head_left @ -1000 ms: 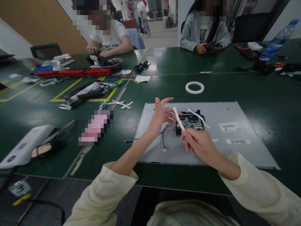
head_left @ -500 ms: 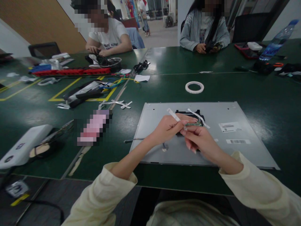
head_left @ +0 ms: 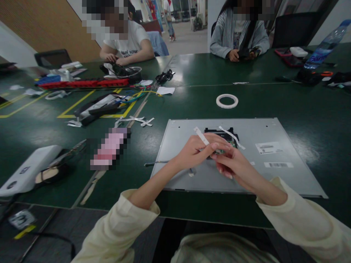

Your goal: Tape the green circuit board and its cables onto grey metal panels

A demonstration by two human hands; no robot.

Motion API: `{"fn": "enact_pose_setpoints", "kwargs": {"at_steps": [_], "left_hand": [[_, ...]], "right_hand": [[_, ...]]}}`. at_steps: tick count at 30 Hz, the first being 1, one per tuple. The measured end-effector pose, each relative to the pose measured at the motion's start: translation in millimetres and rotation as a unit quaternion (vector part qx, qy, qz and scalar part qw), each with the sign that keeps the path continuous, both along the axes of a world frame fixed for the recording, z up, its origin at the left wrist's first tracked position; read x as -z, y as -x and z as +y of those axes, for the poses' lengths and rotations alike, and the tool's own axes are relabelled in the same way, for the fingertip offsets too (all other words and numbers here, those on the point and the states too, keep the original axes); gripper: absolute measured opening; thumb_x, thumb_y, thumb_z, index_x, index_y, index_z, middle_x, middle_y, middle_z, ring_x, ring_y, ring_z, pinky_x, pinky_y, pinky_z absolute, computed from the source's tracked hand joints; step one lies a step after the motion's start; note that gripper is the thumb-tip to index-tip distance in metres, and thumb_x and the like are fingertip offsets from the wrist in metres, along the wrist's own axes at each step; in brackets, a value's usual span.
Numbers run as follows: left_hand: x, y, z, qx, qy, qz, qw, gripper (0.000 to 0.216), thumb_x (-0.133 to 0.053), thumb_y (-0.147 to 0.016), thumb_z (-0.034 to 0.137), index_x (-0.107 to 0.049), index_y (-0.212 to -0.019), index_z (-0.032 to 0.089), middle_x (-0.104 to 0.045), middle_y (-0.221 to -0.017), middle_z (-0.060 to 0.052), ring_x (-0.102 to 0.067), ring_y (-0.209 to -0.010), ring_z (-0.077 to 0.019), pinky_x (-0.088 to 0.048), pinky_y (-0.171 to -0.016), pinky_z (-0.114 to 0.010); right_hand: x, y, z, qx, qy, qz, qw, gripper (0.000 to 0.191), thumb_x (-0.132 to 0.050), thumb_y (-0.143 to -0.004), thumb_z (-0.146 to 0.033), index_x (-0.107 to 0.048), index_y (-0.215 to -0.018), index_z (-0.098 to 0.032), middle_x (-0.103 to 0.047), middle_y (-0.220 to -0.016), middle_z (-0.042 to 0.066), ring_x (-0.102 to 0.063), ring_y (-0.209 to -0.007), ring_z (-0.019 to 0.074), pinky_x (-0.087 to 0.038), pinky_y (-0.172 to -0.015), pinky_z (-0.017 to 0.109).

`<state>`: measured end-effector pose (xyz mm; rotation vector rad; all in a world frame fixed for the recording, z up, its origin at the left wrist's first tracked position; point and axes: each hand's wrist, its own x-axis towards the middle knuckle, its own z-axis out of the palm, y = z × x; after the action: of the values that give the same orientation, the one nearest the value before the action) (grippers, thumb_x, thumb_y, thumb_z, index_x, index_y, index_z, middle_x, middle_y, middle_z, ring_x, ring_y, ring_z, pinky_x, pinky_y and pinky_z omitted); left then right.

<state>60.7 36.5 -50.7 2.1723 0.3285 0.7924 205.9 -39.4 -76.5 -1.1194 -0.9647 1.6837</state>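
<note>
A grey metal panel (head_left: 274,171) lies flat on the green table in front of me, with a small green circuit board (head_left: 232,142) in a black cut-out near its middle. My left hand (head_left: 196,151) and my right hand (head_left: 233,164) meet over the board, fingers pinched together on a white tape strip (head_left: 201,135) that sticks up to the left. A second white strip (head_left: 231,137) lies across the cut-out. A grey cable (head_left: 191,171) shows under my left wrist.
A tape roll (head_left: 226,101) lies beyond the panel. Loose tape pieces (head_left: 137,119), a black and silver pack (head_left: 95,106) and a white device (head_left: 27,173) are on the left. Two people sit across the table. A water bottle (head_left: 325,46) stands at the far right.
My left hand came down from raised and open to close on the tape strip beside my right hand. Both hands have settled low over the circuit board.
</note>
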Motion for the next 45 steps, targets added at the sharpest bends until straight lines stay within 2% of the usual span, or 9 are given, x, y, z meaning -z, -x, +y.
{"fn": "enact_pose_setpoints", "kwargs": {"at_steps": [6,11,15,19,23,27,31,38,45], "left_hand": [[0.1,0,2,-0.047,0.011,0.027,0.998,0.036,-0.038,-0.095,0.037,-0.070,-0.098,0.023,-0.070,-0.104,-0.007,-0.062,-0.103,-0.0171,-0.048,-0.094,-0.039],[10.0,2,10,-0.169,0.004,0.048,0.984,0.035,-0.042,-0.093,0.037,-0.061,-0.117,0.022,-0.069,-0.107,-0.006,-0.063,-0.098,-0.0157,-0.047,-0.089,-0.032],[10.4,8,19,-0.223,0.061,0.024,0.973,0.042,-0.034,-0.095,0.042,-0.065,-0.106,0.015,-0.071,-0.081,-0.005,-0.064,-0.070,-0.0116,-0.049,-0.067,-0.023],[9.1,10,21,-0.237,0.081,0.048,0.967,0.047,-0.035,-0.094,0.046,-0.066,-0.079,0.014,-0.053,-0.045,0.004,-0.050,-0.040,-0.0068,-0.038,-0.045,-0.017],[10.4,9,19,-0.275,0.026,0.072,0.958,0.044,-0.034,-0.095,0.042,-0.065,-0.081,0.015,-0.050,-0.042,0.005,-0.049,-0.041,-0.0067,-0.036,-0.047,-0.017],[11.4,12,24,-0.300,-0.106,0.132,0.939,0.039,-0.035,-0.095,0.037,-0.068,-0.096,0.016,-0.059,-0.055,0.001,-0.053,-0.052,-0.0094,-0.034,-0.053,-0.020],[8.3,18,31,-0.273,-0.127,0.189,0.935,0.040,-0.034,-0.095,0.036,-0.068,-0.098,0.016,-0.066,-0.073,-0.003,-0.055,-0.062,-0.0106,-0.033,-0.057,-0.022],[-0.5,36,44,-0.054,-0.022,0.295,0.954,0.034,-0.050,-0.087,0.038,-0.062,-0.111,0.017,-0.055,-0.064,0.003,-0.046,-0.056,-0.0087,-0.032,-0.056,-0.019],[8.3,47,60,-0.053,0.007,0.275,0.960,0.036,-0.046,-0.089,0.031,-0.057,-0.121,0.019,-0.059,-0.080,0.000,-0.046,-0.063,-0.0086,-0.033,-0.059,-0.020]], "right_hand": [[0.8,-2,-4,-0.026,-0.038,-0.027,0.999,0.038,-0.054,-0.084,-0.050,-0.064,-0.088,-0.014,-0.049,-0.047,-0.005,-0.037,-0.032,0.0041,-0.027,-0.030,0.015],[0.5,0,-7,-0.014,-0.058,-0.065,0.996,0.040,-0.050,-0.086,-0.050,-0.065,-0.082,-0.013,-0.049,-0.048,-0.004,-0.039,-0.034,0.0042,-0.030,-0.032,0.015],[1.9,2,-9,-0.034,-0.070,-0.066,0.995,0.038,-0.049,-0.087,-0.047,-0.066,-0.082,-0.013,-0.050,-0.048,-0.004,-0.041,-0.035,0.0041,-0.031,-0.034,0.015],[4.7,3,-8,-0.031,-0.065,-0.063,0.995,0.039,-0.049,-0.087,-0.047,-0.067,-0.085,-0.013,-0.051,-0.049,-0.003,-0.041,-0.035,0.0045,-0.031,-0.035,0.015],[7.6,5,-5,-0.031,-0.014,-0.033,0.999,0.041,-0.051,-0.085,-0.050,-0.067,-0.085,-0.012,-0.049,-0.048,-0.004,-0.037,-0.034,0.0041,-0.027,-0.033,0.016],[6.4,8,-5,-0.044,0.042,0.040,0.997,0.037,-0.055,-0.084,-0.046,-0.067,-0.090,-0.011,-0.049,-0.050,-0.004,-0.035,-0.035,0.0028,-0.022,-0.033,0.015],[3.7,11,-9,-0.079,0.095,0.127,0.984,0.033,-0.058,-0.083,-0.038,-0.066,-0.101,-0.012,-0.052,-0.056,-0.002,-0.037,-0.040,0.0028,-0.022,-0.037,0.015],[12.2,13,-11,-0.141,0.202,0.252,0.936,0.030,-0.063,-0.080,-0.031,-0.061,-0.106,-0.015,-0.055,-0.066,-0.001,-0.039,-0.048,0.0027,-0.026,-0.042,0.013],[13.2,11,-10,-0.140,0.246,0.291,0.914,0.041,-0.064,-0.079,-0.027,-0.055,-0.117,-0.014,-0.056,-0.070,0.000,-0.038,-0.048,0.0027,-0.029,-0.043,0.014]]}}
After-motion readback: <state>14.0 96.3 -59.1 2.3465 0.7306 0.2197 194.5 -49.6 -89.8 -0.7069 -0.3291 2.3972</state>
